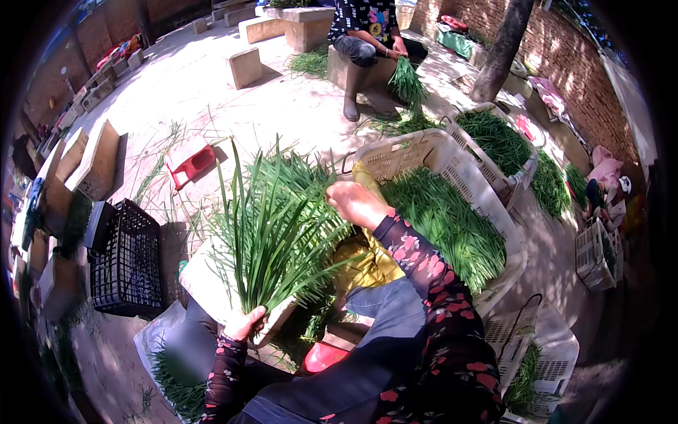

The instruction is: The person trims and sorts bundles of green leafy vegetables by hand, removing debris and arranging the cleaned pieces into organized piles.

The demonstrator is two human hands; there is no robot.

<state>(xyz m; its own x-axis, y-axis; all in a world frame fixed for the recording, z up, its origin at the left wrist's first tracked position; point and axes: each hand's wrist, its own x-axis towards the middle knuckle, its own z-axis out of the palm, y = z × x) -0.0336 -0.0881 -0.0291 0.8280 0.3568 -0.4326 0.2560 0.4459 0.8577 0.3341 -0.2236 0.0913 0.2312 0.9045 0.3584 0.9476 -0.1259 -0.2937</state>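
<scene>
My left hand point(244, 323) is closed around the base of a bunch of long green leaves point(265, 249), probably garlic chives, which fan upward and away from me. My right hand point(356, 204) is raised to the right of the bunch, its fingers curled by the leaf tips; whether it pinches a leaf cannot be made out. Behind the held bunch lies a heap of the same greens point(312, 185), on a pale surface point(204, 275) in front of my knees. To the right, a large white plastic crate point(511, 265) holds many more greens point(445, 222).
A red plastic stool point(193, 161) lies on the ground ahead. On the left are a black plastic crate point(127, 259) and stone blocks point(98, 159). Another filled crate point(492, 138) stands behind the large one. A seated person point(365, 47) holds greens ahead. More white crates point(545, 360) are at lower right.
</scene>
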